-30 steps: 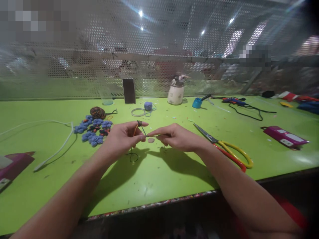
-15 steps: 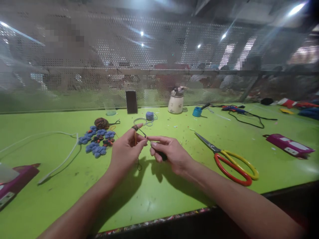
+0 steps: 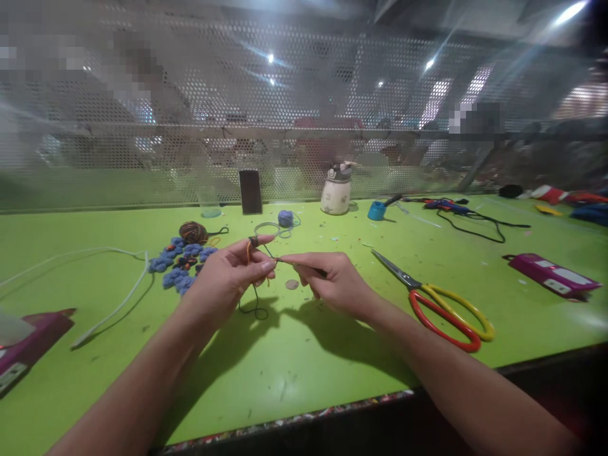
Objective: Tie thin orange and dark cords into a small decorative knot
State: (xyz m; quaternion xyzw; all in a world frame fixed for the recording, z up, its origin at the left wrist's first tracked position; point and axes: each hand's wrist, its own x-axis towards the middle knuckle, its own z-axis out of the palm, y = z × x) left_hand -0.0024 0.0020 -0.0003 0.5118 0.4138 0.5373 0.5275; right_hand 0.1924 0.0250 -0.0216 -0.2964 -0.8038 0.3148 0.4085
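Note:
My left hand [image 3: 228, 275] pinches a small bit of dark-and-orange yarn [image 3: 253, 242] between thumb and fingers. The strand wraps round its raised index finger, and a dark tail [image 3: 260, 313] hangs to the table. My right hand [image 3: 342, 282] grips a crochet hook [image 3: 321, 272] with a dark handle, mostly hidden in the palm; its thin end meets the yarn at my left fingertips. Crocheted flowers [image 3: 175, 277], blue and dark orange, lie beyond my left wrist, partly covered by it. A brown-orange yarn ball [image 3: 192, 232] rests behind them.
Large scissors [image 3: 413, 285] with red and yellow handles lie right of my right hand. A small blue yarn ball [image 3: 285, 219], a phone [image 3: 251, 192] and a white bottle [image 3: 335, 193] stand farther back. Purple power strips [image 3: 551, 275] lie at both sides. A perforated screen [image 3: 213, 145] rises behind.
Both hands have shifted a little left, my left hand now covering more of the flowers. My right hand has turned, its index finger straighter along the hook. A round disc on the table has come into view.

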